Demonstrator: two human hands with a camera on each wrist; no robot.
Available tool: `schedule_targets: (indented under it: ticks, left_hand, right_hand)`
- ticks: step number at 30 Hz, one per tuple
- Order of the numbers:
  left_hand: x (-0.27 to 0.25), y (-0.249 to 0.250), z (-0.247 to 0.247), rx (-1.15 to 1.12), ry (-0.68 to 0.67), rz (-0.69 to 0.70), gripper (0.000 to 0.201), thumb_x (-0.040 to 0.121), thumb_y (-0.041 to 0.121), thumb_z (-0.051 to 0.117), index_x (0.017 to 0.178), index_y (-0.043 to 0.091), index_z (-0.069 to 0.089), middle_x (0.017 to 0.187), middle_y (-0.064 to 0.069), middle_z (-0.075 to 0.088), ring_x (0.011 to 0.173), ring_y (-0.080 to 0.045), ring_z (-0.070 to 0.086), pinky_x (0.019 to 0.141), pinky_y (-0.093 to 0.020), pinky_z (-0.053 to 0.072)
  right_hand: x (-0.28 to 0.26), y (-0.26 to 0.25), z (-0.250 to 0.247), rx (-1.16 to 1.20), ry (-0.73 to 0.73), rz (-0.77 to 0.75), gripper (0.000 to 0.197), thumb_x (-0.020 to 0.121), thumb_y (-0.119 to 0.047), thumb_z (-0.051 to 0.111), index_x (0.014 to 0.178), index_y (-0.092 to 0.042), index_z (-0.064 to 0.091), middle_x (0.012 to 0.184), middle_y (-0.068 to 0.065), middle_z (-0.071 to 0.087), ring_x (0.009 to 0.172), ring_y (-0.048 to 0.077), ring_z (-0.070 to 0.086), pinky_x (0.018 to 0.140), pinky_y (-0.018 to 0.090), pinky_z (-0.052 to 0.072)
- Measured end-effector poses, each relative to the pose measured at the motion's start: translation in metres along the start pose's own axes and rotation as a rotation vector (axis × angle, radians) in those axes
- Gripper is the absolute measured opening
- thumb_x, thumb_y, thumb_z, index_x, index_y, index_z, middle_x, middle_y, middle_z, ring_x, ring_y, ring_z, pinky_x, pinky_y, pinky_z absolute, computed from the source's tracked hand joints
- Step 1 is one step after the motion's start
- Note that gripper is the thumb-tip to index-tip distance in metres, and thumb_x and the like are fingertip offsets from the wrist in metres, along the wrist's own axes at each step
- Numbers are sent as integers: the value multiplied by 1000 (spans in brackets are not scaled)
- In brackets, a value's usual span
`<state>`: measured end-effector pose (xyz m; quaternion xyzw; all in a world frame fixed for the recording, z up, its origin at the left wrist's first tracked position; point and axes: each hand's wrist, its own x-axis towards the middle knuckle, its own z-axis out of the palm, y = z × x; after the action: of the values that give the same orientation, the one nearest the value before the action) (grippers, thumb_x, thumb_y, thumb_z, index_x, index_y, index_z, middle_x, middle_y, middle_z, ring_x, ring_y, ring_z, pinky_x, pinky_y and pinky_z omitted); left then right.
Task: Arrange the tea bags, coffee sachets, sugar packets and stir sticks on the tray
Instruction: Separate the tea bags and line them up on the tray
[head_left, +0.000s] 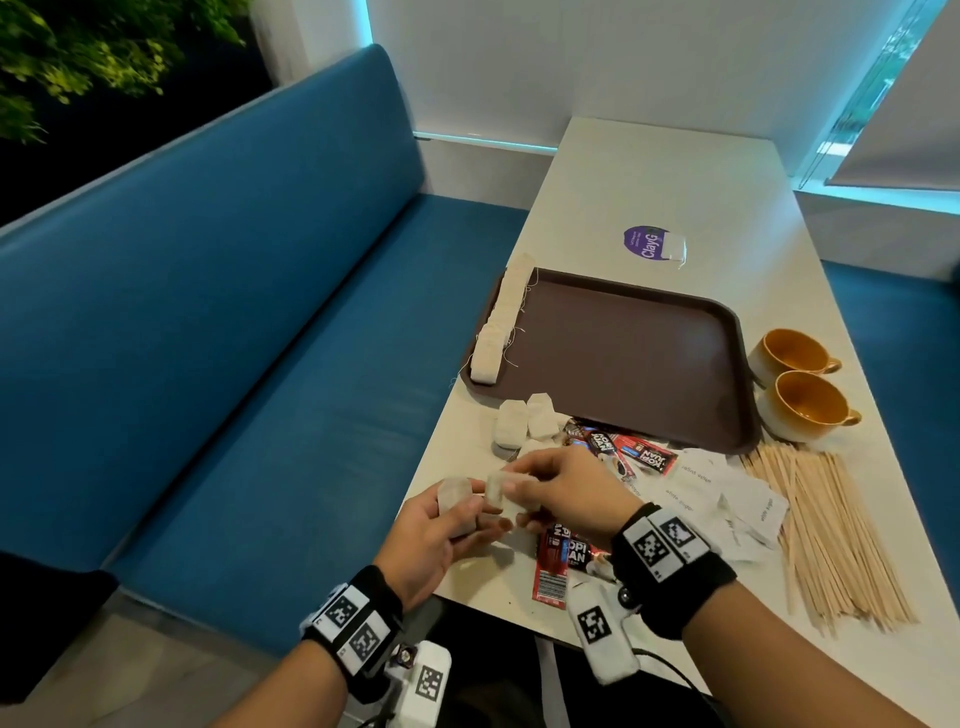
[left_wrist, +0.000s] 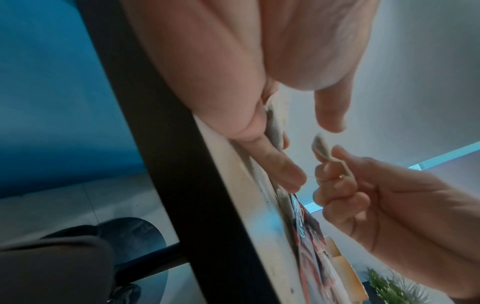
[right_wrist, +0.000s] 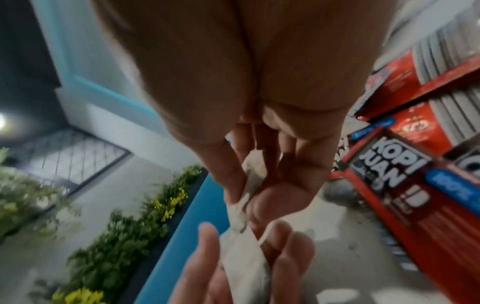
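Observation:
My left hand (head_left: 462, 519) lies palm up at the table's near left edge and cradles a white tea bag (head_left: 453, 500) between thumb and fingers. My right hand (head_left: 519, 493) pinches a second tea bag (head_left: 500, 491) just right of it. The right wrist view shows the pinched tea bag (right_wrist: 250, 181) hanging above the left hand's tea bag (right_wrist: 244, 257). The brown tray (head_left: 623, 353) carries a row of tea bags (head_left: 501, 322) along its left rim. Two loose tea bags (head_left: 522, 421), red coffee sachets (head_left: 631, 449), white sugar packets (head_left: 727, 499) and stir sticks (head_left: 826, 535) lie in front of the tray.
Two orange-lined cups (head_left: 802, 382) stand right of the tray. A purple sticker (head_left: 644, 241) with one tea bag (head_left: 675, 248) on it lies behind the tray. A blue bench (head_left: 234, 338) runs along the table's left side.

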<state>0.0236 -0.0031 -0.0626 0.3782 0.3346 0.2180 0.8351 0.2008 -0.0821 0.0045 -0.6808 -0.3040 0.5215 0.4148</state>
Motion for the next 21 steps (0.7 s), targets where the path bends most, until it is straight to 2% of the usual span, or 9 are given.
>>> schedule_targets:
  ticks: [3, 7, 10, 12, 14, 16, 18, 19, 21]
  left_hand:
    - [0, 0, 1, 35, -6, -3, 42, 83, 16, 76, 117, -5, 62, 107, -28, 72, 92, -36, 73, 78, -35, 62]
    - [2, -4, -2, 59, 15, 0, 20, 85, 5, 74, 103, -1, 67, 97, -27, 73, 79, -33, 73, 69, -35, 63]
    - [4, -7, -4, 81, 28, 23, 24, 82, 11, 76, 102, 2, 66, 92, -28, 72, 73, -34, 72, 66, -42, 62]
    - [4, -7, -4, 118, 18, 30, 27, 82, 16, 75, 102, 2, 64, 91, -31, 71, 72, -34, 71, 67, -43, 60]
    - [3, -5, -3, 145, 8, 14, 31, 87, 23, 70, 107, 1, 62, 93, -31, 72, 72, -32, 71, 65, -40, 60]
    - [4, -3, -4, 70, -5, -20, 39, 92, 29, 65, 115, -2, 61, 101, -28, 72, 80, -35, 73, 65, -39, 61]
    - [4, 1, -5, -72, -24, -58, 48, 98, 35, 57, 124, -5, 59, 111, -28, 70, 99, -43, 71, 73, -40, 63]
    - [4, 3, -4, -130, -35, -78, 51, 101, 38, 52, 127, -6, 59, 114, -30, 68, 105, -47, 69, 76, -41, 63]
    - [3, 6, -3, -173, -57, -109, 58, 104, 44, 41, 126, -6, 62, 118, -32, 68, 107, -45, 69, 78, -40, 63]
  right_hand:
    - [2, 5, 5, -128, -59, -4, 19, 88, -10, 79, 106, -6, 74, 84, 19, 74, 64, 20, 63, 58, 27, 57]
    - [1, 11, 1, -115, -2, -50, 28, 81, 2, 81, 107, -7, 73, 94, 28, 73, 69, 26, 67, 71, 39, 61]
    - [-1, 15, 0, 33, 63, -60, 29, 81, 12, 76, 106, -2, 72, 92, 31, 69, 70, 25, 69, 70, 35, 63]
    - [-3, 15, 0, 108, 131, -72, 25, 83, 13, 74, 104, 0, 72, 89, 26, 68, 68, 22, 67, 67, 30, 61]
    - [-4, 13, -1, 131, 190, -98, 21, 83, 9, 76, 101, -2, 74, 89, 26, 71, 68, 27, 66, 69, 37, 60]
    - [-4, 9, -2, 132, 251, -140, 15, 85, 3, 78, 97, -6, 76, 90, 18, 75, 74, 29, 70, 77, 44, 61]
    - [-4, 2, -1, 23, 288, -207, 10, 87, -6, 79, 94, -11, 78, 89, 6, 78, 83, 22, 75, 82, 36, 63]
    - [-4, -3, 2, -50, 268, -240, 8, 87, -8, 79, 94, -12, 78, 88, 3, 78, 83, 18, 75, 81, 31, 62]
    - [-3, -10, 9, -170, 113, -261, 8, 87, -6, 77, 94, -10, 79, 84, 1, 78, 75, 9, 72, 73, 24, 58]
